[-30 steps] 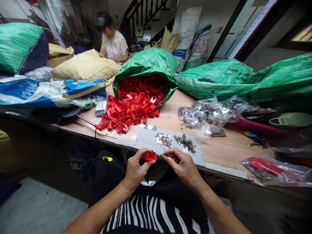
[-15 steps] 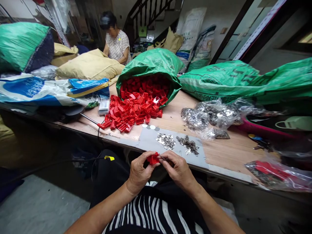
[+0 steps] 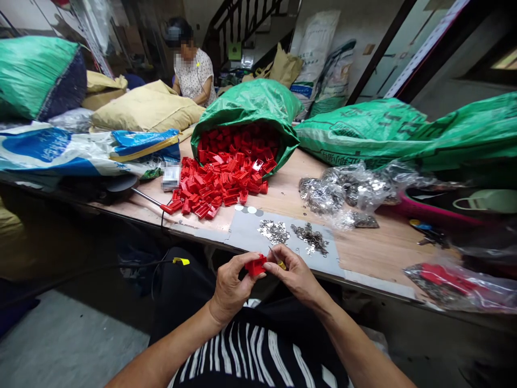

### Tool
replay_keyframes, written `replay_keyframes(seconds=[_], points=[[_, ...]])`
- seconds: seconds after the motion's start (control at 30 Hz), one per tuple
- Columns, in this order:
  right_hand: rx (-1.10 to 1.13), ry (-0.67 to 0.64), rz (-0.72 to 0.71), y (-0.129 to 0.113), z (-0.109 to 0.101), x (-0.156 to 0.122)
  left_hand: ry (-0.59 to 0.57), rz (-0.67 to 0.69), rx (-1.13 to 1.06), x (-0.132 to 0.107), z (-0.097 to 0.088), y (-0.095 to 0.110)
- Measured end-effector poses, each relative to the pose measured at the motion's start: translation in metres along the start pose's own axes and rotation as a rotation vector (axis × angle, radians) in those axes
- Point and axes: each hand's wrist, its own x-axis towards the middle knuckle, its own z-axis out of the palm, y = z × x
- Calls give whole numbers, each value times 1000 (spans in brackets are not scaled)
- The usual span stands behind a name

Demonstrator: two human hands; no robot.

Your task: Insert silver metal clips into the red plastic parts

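My left hand (image 3: 233,280) pinches a small red plastic housing (image 3: 256,265) between thumb and fingers, just in front of the table edge. Close against its right side is my right hand (image 3: 291,270), closed around a thin pointed metal tool with a yellow part (image 3: 281,264). The tool's tip points up and left, above the housing; its exact kind I cannot make out. Beyond my hands, a grey mat (image 3: 242,234) bears a pile of shiny flat metal pieces (image 3: 274,231) and a darker pile of small metal parts (image 3: 310,238).
A green sack (image 3: 250,102) spills a heap of red housings (image 3: 218,186) onto the table. Plastic bags of metal parts (image 3: 343,191) lie to the right, near a pink basin (image 3: 438,210). A red-handled rod (image 3: 149,198) sticks out at left. Another person (image 3: 196,73) works behind.
The pointed tool has swung upward in my right hand, away from the red housing, and its yellow part now shows. My left hand keeps the housing, slightly turned.
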Motion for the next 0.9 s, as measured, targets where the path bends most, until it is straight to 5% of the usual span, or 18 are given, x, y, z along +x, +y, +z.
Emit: replay_keyframes(seconds=[0.7, 0.9], points=[[573, -187, 332, 13, 13, -18, -84, -118, -113, -12, 2, -12], [601, -133, 338, 16, 19, -20, -108, -333, -285, -14, 2, -17]])
